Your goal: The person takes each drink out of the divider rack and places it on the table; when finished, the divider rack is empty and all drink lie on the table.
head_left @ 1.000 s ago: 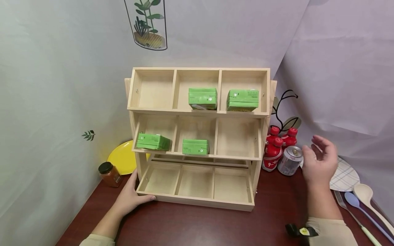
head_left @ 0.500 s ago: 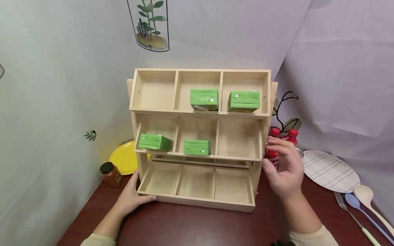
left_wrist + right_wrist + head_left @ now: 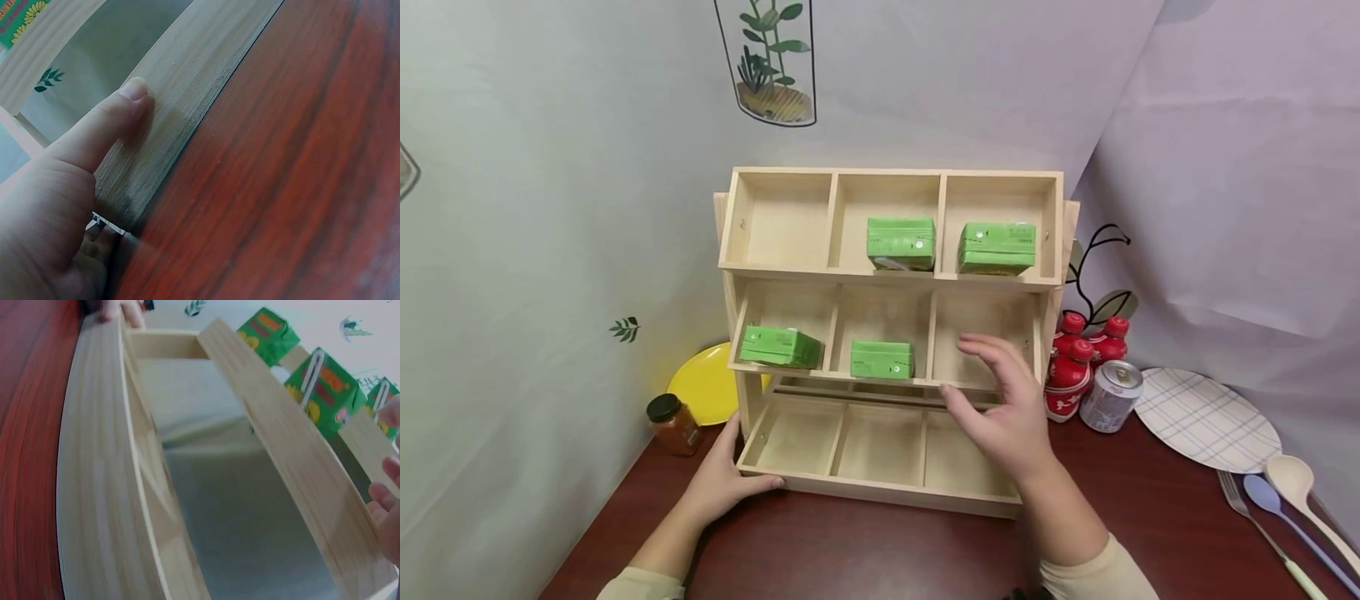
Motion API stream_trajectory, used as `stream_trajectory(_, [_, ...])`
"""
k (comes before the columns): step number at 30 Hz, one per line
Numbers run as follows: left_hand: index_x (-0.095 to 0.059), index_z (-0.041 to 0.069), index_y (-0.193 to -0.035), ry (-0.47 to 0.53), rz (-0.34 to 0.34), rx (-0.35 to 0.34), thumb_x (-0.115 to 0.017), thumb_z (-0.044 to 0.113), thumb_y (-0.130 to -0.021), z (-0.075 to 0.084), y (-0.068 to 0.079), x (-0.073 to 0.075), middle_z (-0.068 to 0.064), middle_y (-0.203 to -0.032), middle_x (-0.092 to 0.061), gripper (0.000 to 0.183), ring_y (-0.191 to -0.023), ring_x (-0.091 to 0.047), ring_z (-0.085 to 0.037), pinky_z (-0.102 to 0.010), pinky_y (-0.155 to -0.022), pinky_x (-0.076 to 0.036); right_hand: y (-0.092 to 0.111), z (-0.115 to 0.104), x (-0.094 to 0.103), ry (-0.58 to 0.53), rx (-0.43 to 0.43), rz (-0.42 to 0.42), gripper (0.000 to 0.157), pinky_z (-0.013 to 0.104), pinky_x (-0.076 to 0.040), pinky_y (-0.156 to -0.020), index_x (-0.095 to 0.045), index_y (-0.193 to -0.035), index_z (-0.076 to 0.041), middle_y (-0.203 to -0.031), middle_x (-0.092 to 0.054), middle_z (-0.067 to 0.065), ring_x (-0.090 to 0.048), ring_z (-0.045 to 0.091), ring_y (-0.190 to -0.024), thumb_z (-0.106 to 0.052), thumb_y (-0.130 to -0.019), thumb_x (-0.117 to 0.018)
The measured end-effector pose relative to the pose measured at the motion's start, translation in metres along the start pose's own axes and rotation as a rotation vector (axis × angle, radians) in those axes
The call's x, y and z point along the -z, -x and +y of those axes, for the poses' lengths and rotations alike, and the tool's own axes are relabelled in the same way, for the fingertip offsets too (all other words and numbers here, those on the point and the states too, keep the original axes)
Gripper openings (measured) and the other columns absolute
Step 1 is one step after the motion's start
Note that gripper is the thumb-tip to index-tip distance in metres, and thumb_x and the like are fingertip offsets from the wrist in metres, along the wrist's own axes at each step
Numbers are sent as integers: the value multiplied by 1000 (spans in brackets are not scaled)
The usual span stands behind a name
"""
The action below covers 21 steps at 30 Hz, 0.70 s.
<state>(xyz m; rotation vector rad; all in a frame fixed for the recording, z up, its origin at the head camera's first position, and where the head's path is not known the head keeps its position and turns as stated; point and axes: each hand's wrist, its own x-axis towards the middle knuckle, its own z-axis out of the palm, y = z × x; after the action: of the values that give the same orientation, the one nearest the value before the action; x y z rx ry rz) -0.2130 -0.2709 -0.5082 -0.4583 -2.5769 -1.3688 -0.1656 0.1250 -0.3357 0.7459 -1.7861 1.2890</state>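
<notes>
A three-tier wooden display rack (image 3: 880, 492) stands on the table, each tier split into three compartments. My left hand (image 3: 718, 479) grips the lower left corner of its bottom tray; in the left wrist view the thumb (image 3: 119, 106) presses on the front board. My right hand (image 3: 1011, 417) is in front of the middle tier's right compartment, fingers spread in a loose curve, holding nothing. Green drink cartons sit in the top middle (image 3: 901, 243), top right (image 3: 997, 248), middle-tier left (image 3: 781, 346) and middle-tier centre (image 3: 882, 360) compartments. The right wrist view shows straws on carton sides.
Right of the rack stand red bottles (image 3: 1067, 379) and a silver can (image 3: 1111, 396). Beyond them lie a checked plate (image 3: 1210, 421), a fork (image 3: 1262, 525), a blue spoon (image 3: 1262, 493) and a cream ladle (image 3: 1292, 479). A yellow plate (image 3: 703, 383) and a jar (image 3: 673, 425) are at left.
My right hand has moved left, from beside the can to in front of the rack's right side. The left hand keeps its grip on the corner; the cartons have not moved.
</notes>
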Motion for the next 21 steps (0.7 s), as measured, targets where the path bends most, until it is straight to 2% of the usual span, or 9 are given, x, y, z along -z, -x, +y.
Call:
stream_trajectory(5, [-16,34,-154,22,3,7,-95,36,-55,1,1,1,-2,-148,-37,126,-125,-42,-21,-16,-95,-33,-1,-6,-23,-59,-81,-34,55,37,-39,-103,-60,-119,5,-126,-57,17,-53,29,-119,12,-68,-78])
stream_trajectory(7, [-17,36,-153,27,1,22,-95,37,-55,1,1,0,1,-148,-36,126,-126,-42,-18,-16,-96,-33,3,0,-33,-117,-97,-53,60,41,-39,-103,-57,-125,2,-131,-54,15,-50,29,-123,12,-70,-78])
stream_trajectory(10, [-17,38,-152,23,-2,33,-95,39,-54,1,1,-1,1,-148,-36,125,-126,-42,-17,-16,-95,-34,9,9,-43,-143,-95,-90,67,43,-39,-102,-53,-135,-5,-140,-49,10,-46,28,-129,6,-73,-79])
stream_trajectory(11, [-17,38,-152,22,0,35,-95,39,-54,0,1,-1,1,-148,-37,125,-125,-42,-17,-16,-95,-34,10,12,-46,-134,-82,-103,69,42,-39,-102,-51,-137,-6,-142,-47,9,-45,28,-130,3,-75,-79])
stream_trajectory(14, [-18,37,-152,22,5,32,-95,39,-54,0,1,0,0,-147,-38,125,-125,-43,-17,-15,-95,-34,13,16,-51,-17,2,-134,70,40,-37,-104,-47,-142,-7,-145,-46,8,-43,28,-132,-7,-78,-77])
stream_trajectory(18, [-19,36,-153,35,6,22,-95,37,-54,1,0,1,1,-147,-38,125,-125,-43,-17,-15,-95,-33,13,19,-54,108,123,-114,62,38,-38,-104,-53,-136,-2,-135,-53,16,-49,31,-125,-6,-77,-74])
stream_trajectory(21, [-19,35,-153,38,8,23,-96,36,-53,1,0,1,1,-147,-37,126,-125,-43,-18,-15,-95,-33,13,21,-54,123,167,-90,53,37,-41,-101,-59,-127,-1,-125,-58,18,-54,33,-119,0,-76,-72])
